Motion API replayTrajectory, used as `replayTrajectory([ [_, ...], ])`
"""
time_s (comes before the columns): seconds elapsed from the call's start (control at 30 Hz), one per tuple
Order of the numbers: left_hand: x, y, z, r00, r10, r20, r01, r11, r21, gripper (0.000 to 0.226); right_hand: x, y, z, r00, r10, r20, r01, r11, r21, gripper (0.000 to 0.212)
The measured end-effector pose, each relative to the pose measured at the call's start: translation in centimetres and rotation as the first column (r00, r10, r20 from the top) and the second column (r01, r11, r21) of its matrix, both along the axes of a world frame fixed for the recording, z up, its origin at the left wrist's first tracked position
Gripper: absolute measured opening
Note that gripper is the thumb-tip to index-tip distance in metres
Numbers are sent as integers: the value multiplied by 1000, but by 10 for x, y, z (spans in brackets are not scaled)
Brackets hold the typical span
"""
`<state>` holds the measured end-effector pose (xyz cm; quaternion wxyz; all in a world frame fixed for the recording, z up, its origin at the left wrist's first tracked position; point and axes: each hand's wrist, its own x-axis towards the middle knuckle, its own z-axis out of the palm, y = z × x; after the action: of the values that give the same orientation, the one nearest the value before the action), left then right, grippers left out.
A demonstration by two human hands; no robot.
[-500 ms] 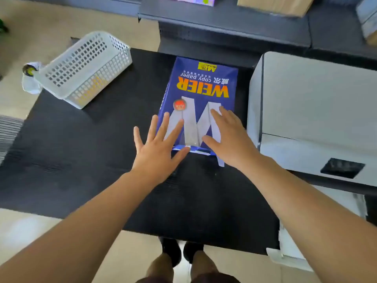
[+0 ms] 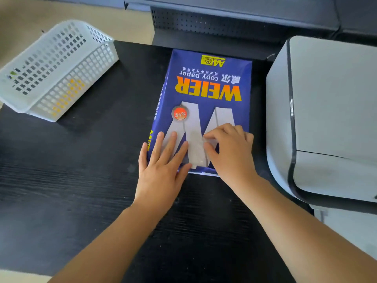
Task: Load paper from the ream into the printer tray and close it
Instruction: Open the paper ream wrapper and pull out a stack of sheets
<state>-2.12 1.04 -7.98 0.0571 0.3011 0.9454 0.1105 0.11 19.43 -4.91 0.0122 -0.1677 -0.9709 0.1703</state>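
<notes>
A black wood-grain table [image 2: 81, 180] fills the frame, bare at lower left. The smooth grey printer [image 2: 326, 119] sits at right. A white mesh basket [image 2: 55, 72] lies upper left. The blue ream [image 2: 204, 88] lies centre, long axis running up-frame, print upside down. The left hand [image 2: 161, 170] rests flat, fingers spread, on its near edge; the right hand [image 2: 230, 152] pinches the wrapper.

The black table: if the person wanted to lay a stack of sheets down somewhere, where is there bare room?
The widest bare patch of the black table lies left of the paper ream, in front of the white basket. The near strip is crossed by both forearms. The gap between ream and printer is narrow and crowded.
</notes>
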Motion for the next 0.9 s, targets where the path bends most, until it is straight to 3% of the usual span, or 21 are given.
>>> replayTrajectory([
  [0.33, -2, -4, 2, 1000, -15, 15, 15, 1000, 5, 56, -4, -13, -4, 982, -179, -59, 170, 976, -135, 9],
  [0.5, -21, -16, 19, 984, -60, 166, 38, 991, 131, 59, 32, -25, 13, 974, -44, -224, -44, 926, -375, 5],
  [0.57, -32, -24, 22, 966, -98, 238, 57, 983, 175, 58, 55, -33, 19, 965, 35, -258, -133, 919, -371, 7],
  [0.67, -42, -32, 22, 962, -177, 205, 155, 981, 121, 58, 88, -40, 17, 951, 154, -270, -236, 923, -305, 10],
  [0.8, -44, -34, 13, 964, -236, 127, 232, 972, 46, 56, 126, -52, -5, 944, 316, -93, -328, 929, -169, 14],
  [0.9, -42, -38, 7, 963, -256, 86, 254, 967, 36, 60, 141, -66, -20, 958, 283, -45, -287, 941, -179, 13],
])
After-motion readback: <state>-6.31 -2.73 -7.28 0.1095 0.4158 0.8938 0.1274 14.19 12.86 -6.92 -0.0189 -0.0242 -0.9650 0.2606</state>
